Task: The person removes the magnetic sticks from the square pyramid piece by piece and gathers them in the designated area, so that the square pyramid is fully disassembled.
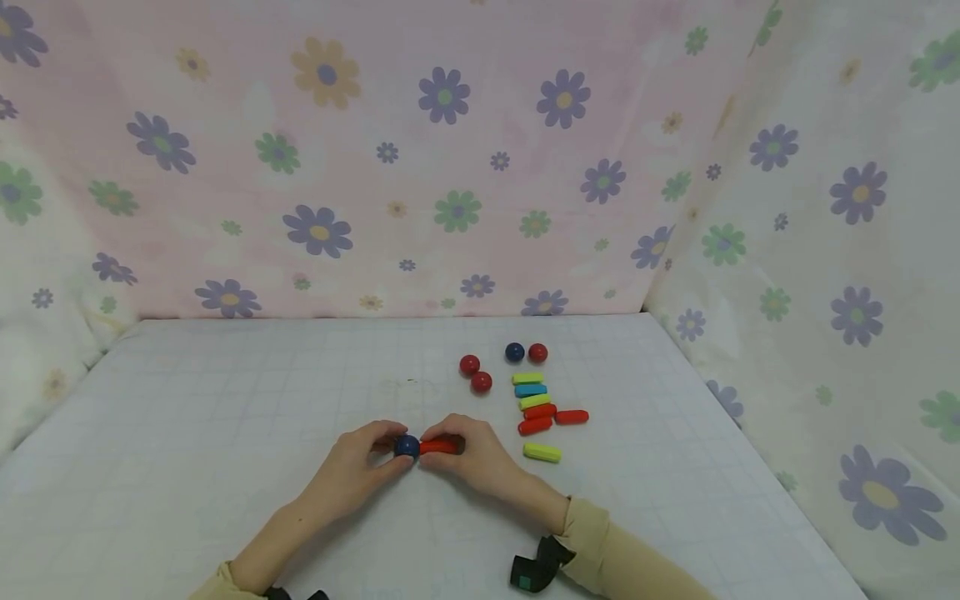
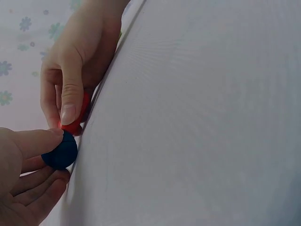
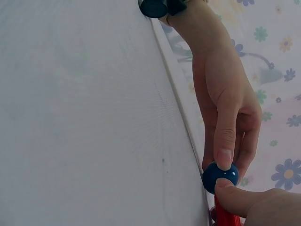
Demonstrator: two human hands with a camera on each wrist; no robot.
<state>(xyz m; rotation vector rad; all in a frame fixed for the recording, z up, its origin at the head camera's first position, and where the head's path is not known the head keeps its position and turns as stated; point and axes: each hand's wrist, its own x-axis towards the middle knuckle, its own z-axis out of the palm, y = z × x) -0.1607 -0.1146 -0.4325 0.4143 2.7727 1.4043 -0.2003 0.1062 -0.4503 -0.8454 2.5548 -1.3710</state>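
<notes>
In the head view, my left hand [image 1: 351, 468] pinches a glossy dark blue ball [image 1: 407, 447] between thumb and fingers. Just to its right, my right hand [image 1: 480, 457] grips a short red rod [image 1: 437, 447], whose left end meets the ball. The right fingers partly hide the rod's other end. Up close in the left wrist view, the blue ball [image 2: 61, 153] sits against the left fingers, with the red rod [image 2: 77, 120] under the right thumb. From the right wrist, the ball [image 3: 219, 179] has both thumbs on it, and the red rod [image 3: 226, 213] extends below.
Right of the hands lie several short rods: yellow ones [image 1: 542, 452], a blue one [image 1: 531, 390] and red ones [image 1: 572, 417]. Behind them are red balls [image 1: 482, 382] and another dark blue ball [image 1: 514, 352]. Flowered cloth [image 1: 375, 192] walls the white table [image 1: 225, 400].
</notes>
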